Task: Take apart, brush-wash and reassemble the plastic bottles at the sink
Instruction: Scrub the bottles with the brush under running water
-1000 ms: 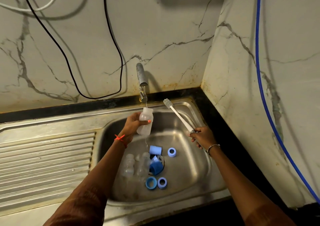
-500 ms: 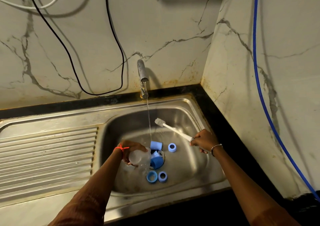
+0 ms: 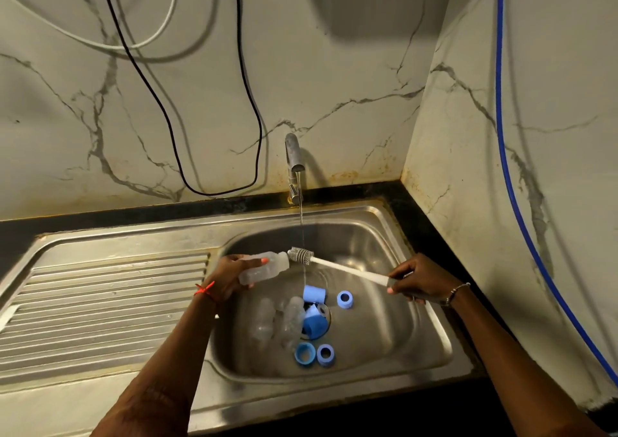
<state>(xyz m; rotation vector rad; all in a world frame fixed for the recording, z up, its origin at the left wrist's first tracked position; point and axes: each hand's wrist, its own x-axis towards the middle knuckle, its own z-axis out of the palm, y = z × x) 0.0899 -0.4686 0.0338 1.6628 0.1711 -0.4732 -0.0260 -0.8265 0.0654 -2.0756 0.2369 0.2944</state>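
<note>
- Gripping the translucent plastic bottle (image 3: 264, 267), the left hand (image 3: 230, 277) has its fingers and thumb curled round the body. The bottle lies almost level above the left part of the basin, with its open mouth turned to the right.
- The right hand (image 3: 418, 281) pinches the end of the white-handled bottle brush (image 3: 347, 269) between thumb and curled fingers. The handle slopes up towards the left.
- The grey bristle head (image 3: 301, 255) of the brush meets the bottle's mouth. Whether any bristles are inside cannot be told.
- A thin water stream (image 3: 302, 222) falls from the metal tap (image 3: 294, 155), crosses the bristle head and runs on down towards the drain.
- The stainless steel sink (image 3: 431, 329) has a ribbed drainboard (image 3: 100, 302) on its left.
- More clear plastic bottles (image 3: 267, 319) lie on their sides on the basin floor, just left of the drain.
- A light blue cylindrical cap (image 3: 314, 294) and a darker blue cap (image 3: 314, 324) rest at the drain, one behind the other.
- Three blue rings lie on the basin floor: one (image 3: 345, 299) to the right of the light cap, and two (image 3: 304, 353) (image 3: 325, 354) side by side nearer the front.
- A red thread (image 3: 204, 289) circles the left wrist, and a beaded bracelet (image 3: 458, 291) circles the right.
- A black cable (image 3: 167, 112) and a white cable (image 3: 160, 31) hang on the marble-patterned wall (image 3: 334, 85). A blue hose (image 3: 501, 135) runs down the side wall.
</note>
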